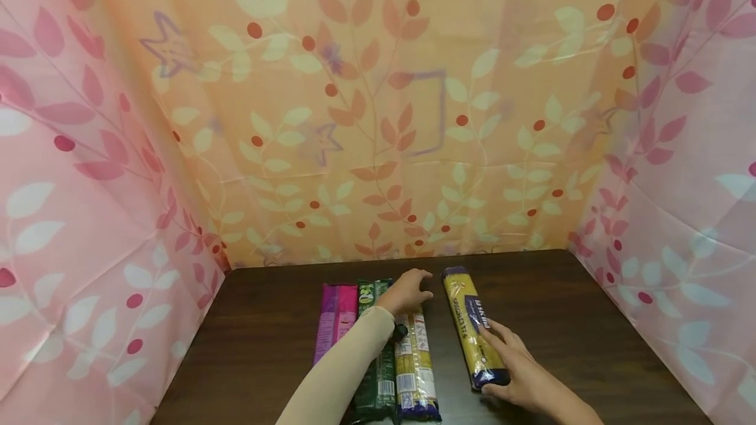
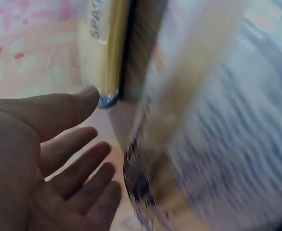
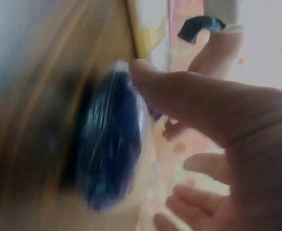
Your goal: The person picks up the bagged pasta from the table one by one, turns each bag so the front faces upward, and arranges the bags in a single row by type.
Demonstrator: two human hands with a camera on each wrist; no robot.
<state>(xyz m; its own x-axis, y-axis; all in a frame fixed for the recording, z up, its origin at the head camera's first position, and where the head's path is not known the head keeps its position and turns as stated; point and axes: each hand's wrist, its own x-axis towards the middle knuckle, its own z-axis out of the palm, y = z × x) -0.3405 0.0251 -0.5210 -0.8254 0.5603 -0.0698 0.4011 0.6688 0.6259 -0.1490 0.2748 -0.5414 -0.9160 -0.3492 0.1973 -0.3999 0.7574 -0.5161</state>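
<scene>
A yellow spaghetti pack (image 1: 466, 320) with dark blue ends lies slightly slanted on the table. My right hand (image 1: 520, 372) is at its near end, thumb beside the blue end (image 3: 109, 144) and fingers spread along the right edge. To its left, a second yellow pasta pack (image 1: 415, 366) shows its white label side. Over the far end of that pack is my left hand (image 1: 406, 292), its fingers loosely extended toward the gap between the two packs. In the left wrist view nothing lies between its thumb and fingers.
A dark green pack (image 1: 378, 379) and a pink-purple pack (image 1: 335, 317) lie side by side at the left, partly hidden by my left sleeve (image 1: 342, 366). The dark wood table (image 1: 254, 326) meets floral cloth walls (image 1: 378, 117) at the back and sides.
</scene>
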